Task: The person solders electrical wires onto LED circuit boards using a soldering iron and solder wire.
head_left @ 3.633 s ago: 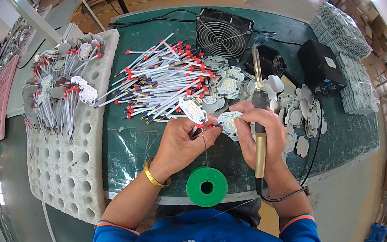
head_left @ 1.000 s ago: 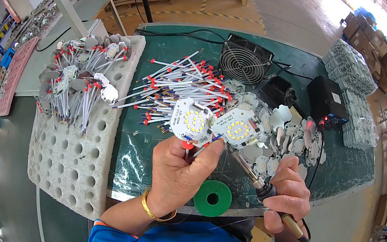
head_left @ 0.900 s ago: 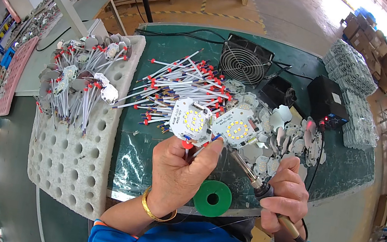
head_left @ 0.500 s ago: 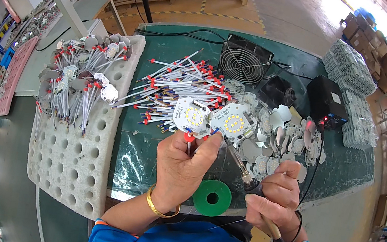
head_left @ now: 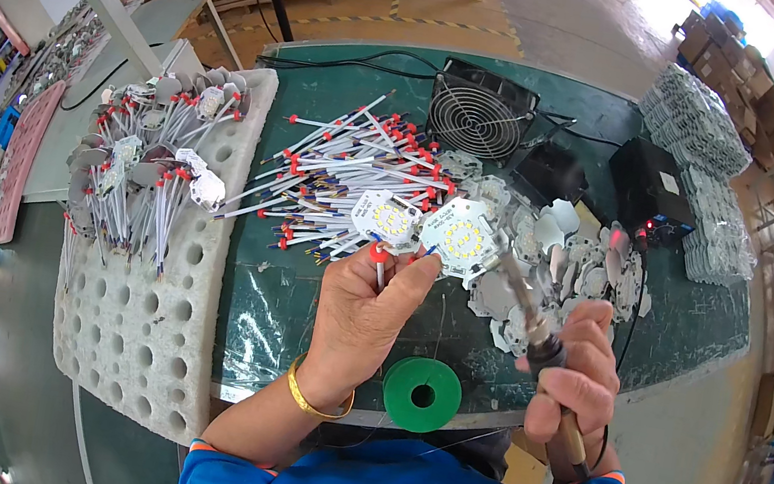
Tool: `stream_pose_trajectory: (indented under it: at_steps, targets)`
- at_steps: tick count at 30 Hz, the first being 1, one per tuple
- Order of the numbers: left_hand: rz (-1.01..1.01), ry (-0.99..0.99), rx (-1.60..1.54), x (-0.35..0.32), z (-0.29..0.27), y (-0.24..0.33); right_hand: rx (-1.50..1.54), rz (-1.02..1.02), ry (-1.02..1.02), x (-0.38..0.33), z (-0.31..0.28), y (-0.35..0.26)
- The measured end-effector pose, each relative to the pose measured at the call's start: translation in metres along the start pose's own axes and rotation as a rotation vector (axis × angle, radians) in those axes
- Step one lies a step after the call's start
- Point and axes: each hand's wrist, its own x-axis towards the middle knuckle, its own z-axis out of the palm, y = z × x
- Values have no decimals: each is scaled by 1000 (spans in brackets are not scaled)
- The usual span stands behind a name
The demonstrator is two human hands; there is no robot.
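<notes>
The soldering iron [head_left: 547, 353] is gripped in the right hand [head_left: 581, 386], over the near edge of the bench [head_left: 262, 315]. Its long body is slanted: the blurry tip is pointed toward the far edge and a little left, and the handle end is turned back past the near edge. A white wire [head_left: 381, 276] is pinched in the left hand [head_left: 364, 307]; two light boards [head_left: 460, 243] are held beyond it.

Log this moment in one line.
left hand: holding two LED boards; right hand: gripping soldering iron; nearby: green spool, white wires
</notes>
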Motion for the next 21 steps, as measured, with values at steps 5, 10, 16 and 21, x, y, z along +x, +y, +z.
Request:
stream_pose_trajectory:
  at_steps: [5,10,16,21]
  targets:
    - [17,-148,160,8,-4,-14,-172,81,134,11,16,25]
    - [24,-234,303,10,-6,-20,36,269,74,16,34,41]
    - [38,-213,240,14,-11,-23,-43,290,-14,11,34,37]
    - [-251,-299,-143,17,-18,-19,-70,263,70,4,41,33]
